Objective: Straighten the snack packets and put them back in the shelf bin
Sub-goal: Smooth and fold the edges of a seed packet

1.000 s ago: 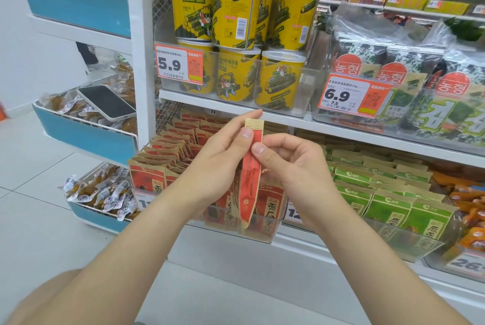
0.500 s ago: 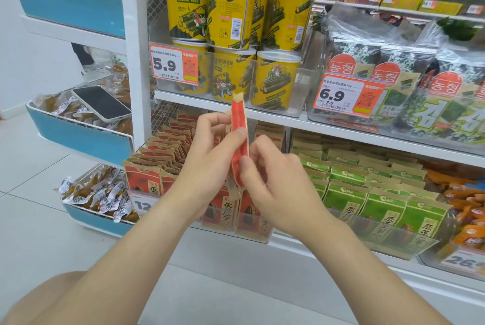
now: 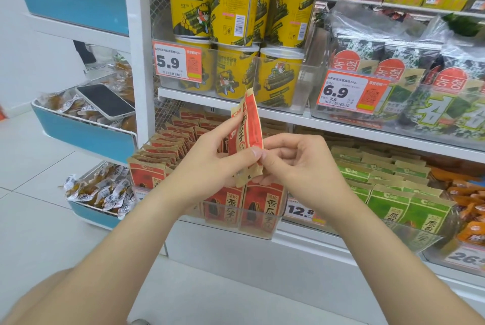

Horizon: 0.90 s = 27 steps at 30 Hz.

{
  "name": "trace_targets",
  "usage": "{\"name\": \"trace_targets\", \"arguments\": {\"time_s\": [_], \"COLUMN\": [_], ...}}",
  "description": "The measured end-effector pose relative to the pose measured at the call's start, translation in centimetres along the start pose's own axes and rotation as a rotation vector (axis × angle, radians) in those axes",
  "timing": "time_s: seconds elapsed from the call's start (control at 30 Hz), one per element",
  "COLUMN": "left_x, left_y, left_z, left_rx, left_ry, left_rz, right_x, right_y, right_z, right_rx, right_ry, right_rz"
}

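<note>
A red and tan snack packet (image 3: 248, 125) stands upright in the air in front of the lower shelf, its printed face turned partly toward me. My left hand (image 3: 210, 167) grips its lower left side with thumb and fingers. My right hand (image 3: 294, 164) pinches its lower right edge. Below them a clear shelf bin (image 3: 258, 222) holds several matching red packets (image 3: 168, 151) in rows. The held packet's bottom edge is partly hidden by my fingers.
Green packets (image 3: 388, 193) fill the bin to the right. Yellow tubs (image 3: 231, 9) and seaweed bags (image 3: 409, 83) sit on the shelf above. A phone (image 3: 105, 100) lies on a blue side tray (image 3: 86, 133) at left. White tiled floor (image 3: 39, 232) stretches left.
The packet has turned from edge-on to showing its printed face, and it now sits slightly higher. Both hands shifted their grip to its lower part.
</note>
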<state>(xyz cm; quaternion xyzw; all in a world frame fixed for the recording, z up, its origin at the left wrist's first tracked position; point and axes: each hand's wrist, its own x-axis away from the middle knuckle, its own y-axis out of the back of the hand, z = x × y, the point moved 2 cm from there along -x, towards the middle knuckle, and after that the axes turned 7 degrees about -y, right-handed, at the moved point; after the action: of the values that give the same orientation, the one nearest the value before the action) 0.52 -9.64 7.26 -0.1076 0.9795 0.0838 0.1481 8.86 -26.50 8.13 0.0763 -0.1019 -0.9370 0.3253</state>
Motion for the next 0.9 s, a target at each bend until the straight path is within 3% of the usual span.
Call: {"name": "trace_targets", "arguments": {"time_s": [0.1,0.3,0.47,0.63,0.9], "left_x": [-0.08,-0.35,-0.34,-0.44,-0.07], "left_y": [0.29,0.54,0.85,1.12,0.87], "left_z": [-0.17,-0.21,0.19,0.52,0.36], "left_rx": [0.065,0.216,0.297,0.154,-0.009], "left_ry": [0.031,0.044,0.042,-0.016,-0.114], "left_rz": [0.038,0.106,0.053,-0.11,-0.093], "right_x": [0.19,-0.11,-0.12,-0.06,0.16], "right_y": [0.39,0.62,0.75,0.9,0.31], "right_z": [0.33,0.68,0.64,0.8,0.67], "right_rx": [-0.01,0.014,0.007,-0.114,-0.024], "right_ry": [-0.013,0.068,0.083,0.043,-0.077], "right_rz": [0.06,-0.003,0.011,0.004,0.034]}}
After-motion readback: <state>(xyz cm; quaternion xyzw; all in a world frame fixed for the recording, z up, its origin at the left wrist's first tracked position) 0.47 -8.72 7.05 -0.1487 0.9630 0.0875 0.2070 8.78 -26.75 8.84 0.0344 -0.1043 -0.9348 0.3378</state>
